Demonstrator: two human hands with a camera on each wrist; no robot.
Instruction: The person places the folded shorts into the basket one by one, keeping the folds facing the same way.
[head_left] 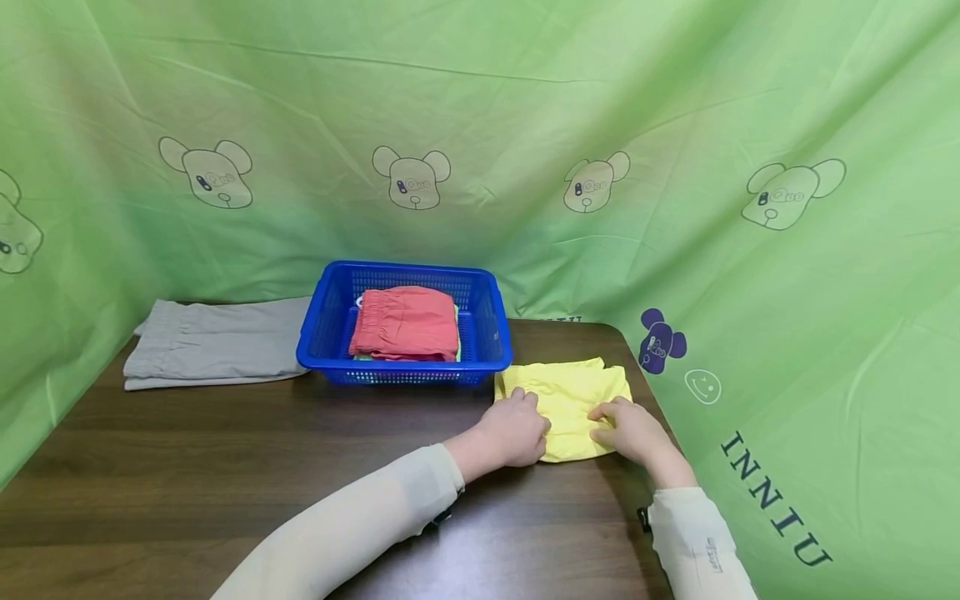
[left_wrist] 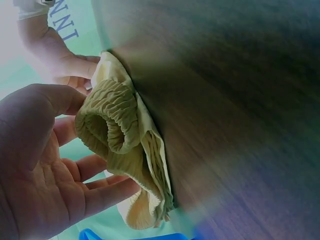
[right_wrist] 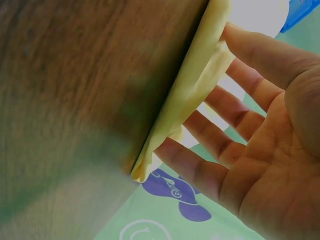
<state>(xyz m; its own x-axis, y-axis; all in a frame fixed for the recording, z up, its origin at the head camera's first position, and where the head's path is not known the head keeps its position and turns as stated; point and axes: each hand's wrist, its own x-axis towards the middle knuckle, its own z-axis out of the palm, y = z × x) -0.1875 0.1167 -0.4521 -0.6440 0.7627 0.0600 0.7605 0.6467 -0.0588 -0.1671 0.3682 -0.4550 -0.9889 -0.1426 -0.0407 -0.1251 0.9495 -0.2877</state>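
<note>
Yellow elastic-waisted shorts point(head_left: 573, 396) lie folded flat on the right part of the table. My left hand point(head_left: 517, 427) rests on their left end, its fingertips touching the cloth beside the gathered waistband point(left_wrist: 117, 102) in the left wrist view. At the other end, my right hand point(head_left: 633, 429) touches the shorts with spread fingers. In the right wrist view its thumb point(right_wrist: 265, 52) and fingertips meet the folded cloth edge point(right_wrist: 187, 95), with the palm off the fabric. Just behind the shorts stands a blue plastic basket point(head_left: 405, 367) with folded red shorts point(head_left: 408, 321) in it.
Folded grey pants point(head_left: 217, 342) lie left of the basket, partly against its side. Some green cloth shows under the red shorts. The brown wooden table point(head_left: 225, 467) ends at the right near a green printed curtain point(head_left: 795, 333), which also hangs along the back.
</note>
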